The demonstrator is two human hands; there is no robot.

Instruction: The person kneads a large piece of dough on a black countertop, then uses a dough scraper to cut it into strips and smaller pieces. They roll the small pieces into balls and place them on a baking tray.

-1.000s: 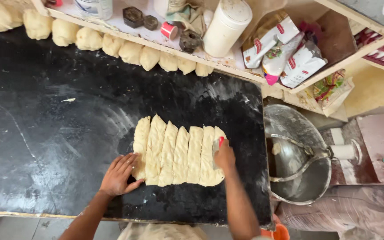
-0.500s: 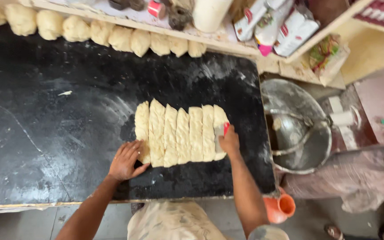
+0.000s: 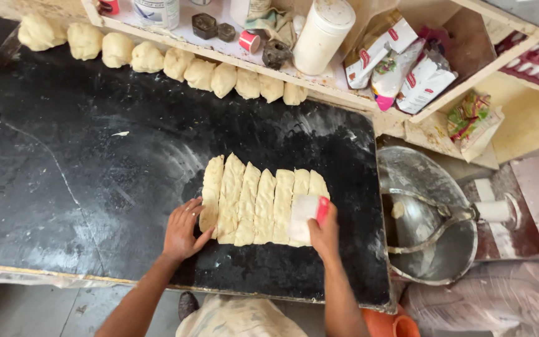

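Both bare forearms reach up from the bottom edge, angled slightly toward each other. The left hand (image 3: 182, 229) lies palm down with its fingers spread and flat, fingertips pointing up and to the right. The right hand (image 3: 323, 232) is curled in a grip, knuckles upward, wrist straight.

Both forearms bare, no sleeves in view, no watch, rings or gloves on left hand (image 3: 182, 231) or right hand (image 3: 324, 234). Torso at bottom edge: light cream garment (image 3: 238, 318), creased, with faint darker smudges. Nothing else of the body visible.
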